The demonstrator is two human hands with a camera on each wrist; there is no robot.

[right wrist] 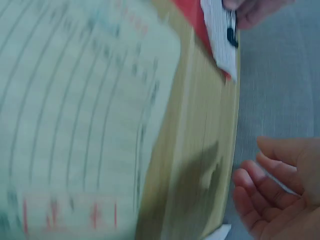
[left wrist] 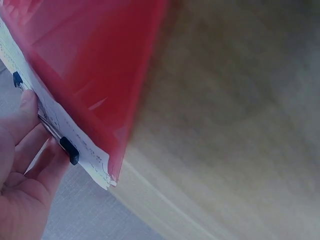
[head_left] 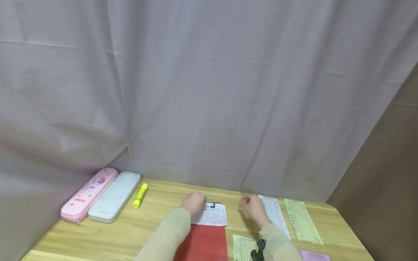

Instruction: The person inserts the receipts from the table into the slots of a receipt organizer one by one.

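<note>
The left hand [head_left: 193, 203] is at the far end of a red folder [head_left: 209, 241], its grip pinching a metal clip [left wrist: 69, 149] with black ends, thumb on one side and fingers on the other. The fingertips are partly hidden there, so it seems, though not for certain, that the metal bar lies between them. The clip sits over the far edge of a clipped sheet [head_left: 211, 216], white with a ruled grid, which lies across the top of the folder. That folder is on the tabletop [head_left: 107, 239], running toward the person between two pale sleeves [head_left: 166, 235].

The right hand [head_left: 254, 209] hangs above the tabletop, to the right of the folder and apart from it. Its grip is loosely spread — thumb away from the softly bent fingers. Just beside this hand lies a loose white sheet [head_left: 273, 214], then a green sheet [head_left: 302, 220] further right. A nearer green sheet [head_left: 242, 246] lies partly under the right forearm, and a purple sheet [head_left: 314, 256] shows at the bottom edge.

On the left are a pink case [head_left: 89, 195], a pale case [head_left: 115, 197] touching or nearly touching it, and a yellow tube [head_left: 140, 195]. A grey curtain [head_left: 209, 90] hangs behind.
</note>
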